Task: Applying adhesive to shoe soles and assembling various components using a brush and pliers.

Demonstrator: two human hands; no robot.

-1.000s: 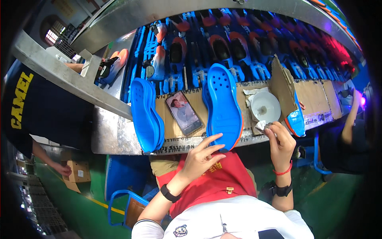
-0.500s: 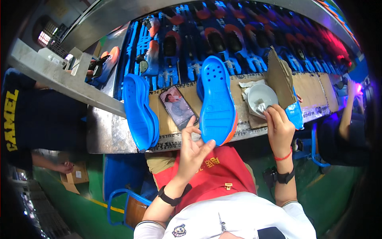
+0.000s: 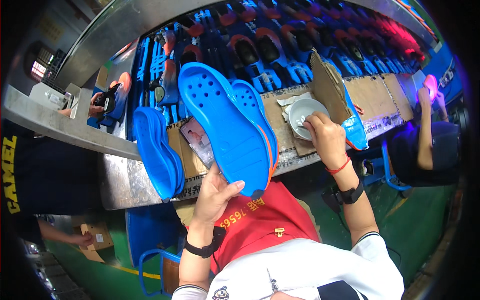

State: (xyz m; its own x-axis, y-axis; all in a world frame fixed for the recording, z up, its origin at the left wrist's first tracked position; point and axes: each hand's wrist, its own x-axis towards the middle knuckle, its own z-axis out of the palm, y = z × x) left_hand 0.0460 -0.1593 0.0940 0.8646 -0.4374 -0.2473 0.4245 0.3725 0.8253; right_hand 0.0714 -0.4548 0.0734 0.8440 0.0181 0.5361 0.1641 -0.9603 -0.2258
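Blue foam clog point(image 3: 227, 130), sole side up, held over the near edge of the workbench point(image 3: 125, 180). Looks light and slightly springy, moulded in one piece; probably stiff enough to hold by one end without drooping. Surface looks smooth, so a pinch at the heel rim seems safer than a flat palm.

Left hand point(image 3: 215, 195) grips the heel end: thumb across the sole edge, fingers underneath, closed on the clog. An orange-edged second clog point(image 3: 260, 120) sits just behind it, touching.

Right hand point(image 3: 327, 137) rests at the white bowl point(image 3: 302, 112) on the cardboard sheet point(image 3: 375, 100), fingers curled down; likely pinching a small applicator, but I cannot tell.

Another blue sole point(image 3: 155, 155) stands just left, on the bench.
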